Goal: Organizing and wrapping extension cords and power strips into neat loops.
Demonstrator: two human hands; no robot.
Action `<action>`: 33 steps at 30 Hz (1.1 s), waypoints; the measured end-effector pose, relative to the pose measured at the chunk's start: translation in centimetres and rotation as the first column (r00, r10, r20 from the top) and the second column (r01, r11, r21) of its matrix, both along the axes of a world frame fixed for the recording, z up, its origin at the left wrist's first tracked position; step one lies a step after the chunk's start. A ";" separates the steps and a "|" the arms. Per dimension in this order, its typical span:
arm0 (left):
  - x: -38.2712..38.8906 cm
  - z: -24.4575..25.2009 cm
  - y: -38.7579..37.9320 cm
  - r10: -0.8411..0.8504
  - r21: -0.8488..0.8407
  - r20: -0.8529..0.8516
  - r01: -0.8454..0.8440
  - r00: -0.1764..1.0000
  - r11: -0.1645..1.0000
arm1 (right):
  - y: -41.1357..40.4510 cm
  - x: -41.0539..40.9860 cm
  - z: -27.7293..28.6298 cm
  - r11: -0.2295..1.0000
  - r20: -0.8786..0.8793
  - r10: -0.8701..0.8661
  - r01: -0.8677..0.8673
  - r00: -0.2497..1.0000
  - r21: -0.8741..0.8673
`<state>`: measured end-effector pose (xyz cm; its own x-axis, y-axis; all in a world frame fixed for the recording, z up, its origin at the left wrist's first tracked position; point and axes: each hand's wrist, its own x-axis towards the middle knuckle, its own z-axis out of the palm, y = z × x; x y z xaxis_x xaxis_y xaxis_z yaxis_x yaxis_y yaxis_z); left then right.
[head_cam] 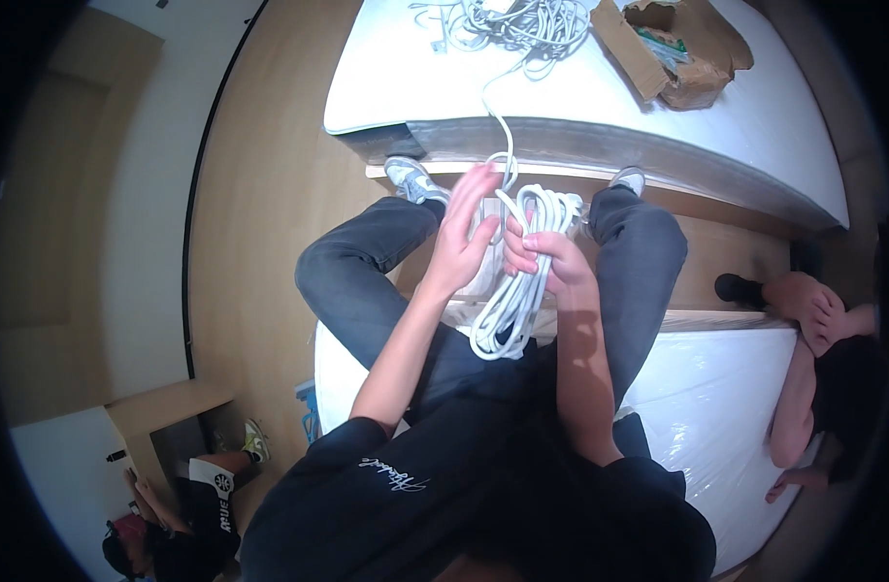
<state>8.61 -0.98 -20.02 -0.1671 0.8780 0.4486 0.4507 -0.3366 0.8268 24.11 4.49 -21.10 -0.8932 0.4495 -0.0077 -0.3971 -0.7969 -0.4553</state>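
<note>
My right hand [555,260] is closed around the middle of a long looped bundle of white cable [511,309]. The bundle's loops stick out above and below the fist. Beside it, my left hand [465,229] is raised with the thumb apart from slightly blurred fingers, and nothing shows gripped in it. A single strand of cable [504,129] runs down past the left fingertips towards the bundle. At its far end lies a tangled pile of the same cable [539,33] on a plastic-wrapped mattress [408,80]; whether the strand touches the left fingers I cannot tell.
A torn cardboard box [695,84] with packets inside stands right of the pile. I sit on another wrapped mattress [695,393]. One person [794,407] sits close on the right; another person [204,502] is at the lower left by a wooden cabinet [168,407].
</note>
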 end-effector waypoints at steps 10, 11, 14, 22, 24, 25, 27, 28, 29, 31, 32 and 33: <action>3.8 5.1 4.6 -0.229 -0.150 0.600 0.389 0.767 0.909 | 1.1 2.2 5.5 0.564 0.294 -0.737 0.315 0.609 0.763; 4.4 5.8 4.6 -0.129 -0.240 0.537 0.298 0.833 0.924 | 1.6 2.1 5.3 0.508 0.288 -0.787 0.308 0.546 0.804; 5.1 6.2 3.7 -0.052 -0.289 0.382 0.172 0.923 0.942 | 1.9 1.6 4.9 0.368 0.251 -0.867 0.215 0.430 0.905; 2.6 4.4 2.2 -0.229 -0.283 0.718 0.576 0.658 0.767 | 0.3 0.6 4.4 0.280 0.245 -0.903 0.052 0.352 0.958; 3.2 4.3 1.8 -0.165 -0.276 0.659 0.441 0.733 0.854 | 0.4 0.6 4.1 0.247 0.210 -0.896 0.047 0.392 0.968; 3.4 3.5 2.0 -0.115 -0.225 0.729 0.395 0.675 0.890 | 0.5 0.5 3.9 0.202 0.163 -0.889 0.048 0.427 0.978; 3.4 4.3 1.8 0.010 -0.189 0.906 0.385 0.423 0.903 | 0.3 0.7 3.3 0.172 0.131 -0.876 0.047 0.465 0.984; 3.1 3.8 1.5 0.032 -0.156 0.950 0.388 0.309 0.908 | 0.1 0.8 2.8 0.162 0.125 -0.891 0.049 0.436 0.986; 2.7 4.1 1.3 0.082 -0.178 0.963 0.377 0.256 0.909 | 0.0 0.9 2.3 0.146 0.113 -0.907 0.051 0.405 0.988; 1.9 2.3 0.4 0.156 -0.267 0.933 0.333 0.324 0.904 | 0.1 1.2 1.3 0.204 0.086 -0.899 0.236 0.430 0.950; 1.4 0.8 -0.1 0.229 -0.349 0.891 0.270 0.391 0.897 | 0.0 1.3 1.5 0.327 0.084 -0.849 0.395 0.521 0.859; 1.2 -1.0 -0.5 0.308 -0.429 0.848 0.218 0.431 0.876 | -0.1 1.4 1.9 0.390 0.124 -0.850 0.454 0.511 0.801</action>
